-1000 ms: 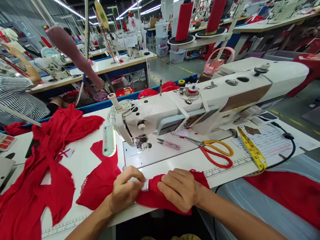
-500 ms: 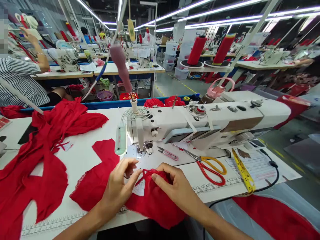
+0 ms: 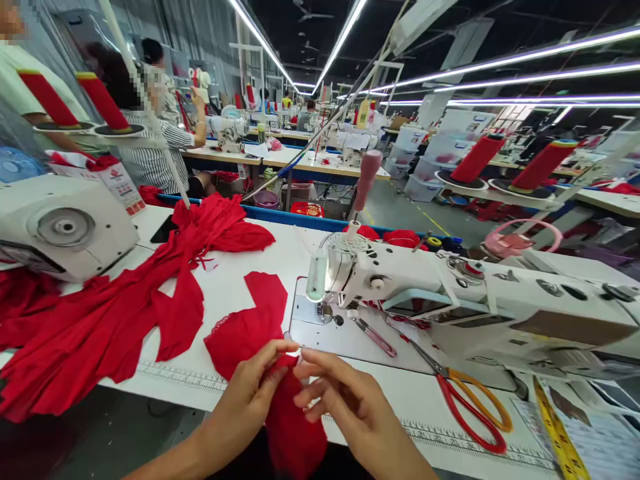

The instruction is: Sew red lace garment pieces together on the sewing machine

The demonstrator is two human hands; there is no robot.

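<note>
A red fabric piece [image 3: 296, 427] hangs over the table's front edge, its upper end pinched in my left hand [image 3: 250, 390]. My right hand [image 3: 347, 400] is just to the right of that piece, fingers apart and loosely curved, with nothing visibly gripped. Its fingertips come close to the top of the fabric; whether they touch it I cannot tell. Behind my left hand another red cut piece [image 3: 245, 333] with a lacy edge lies flat. The white sewing machine [image 3: 425, 280] stands beyond my hands, its needle area left of pink-handled thread snips [image 3: 377, 339].
Orange-and-red-handled scissors [image 3: 470, 400] lie to the right, near a yellow tape measure [image 3: 560, 433]. A long heap of red fabric [image 3: 125, 300] covers the left side, near a second machine [image 3: 65, 223]. A printed ruler [image 3: 180, 375] runs along the front edge. Co-workers sit at the far left.
The view has swung left. My right hand has let go of the red fabric piece, which my left hand now pinches. The piece hangs lower and narrower.
</note>
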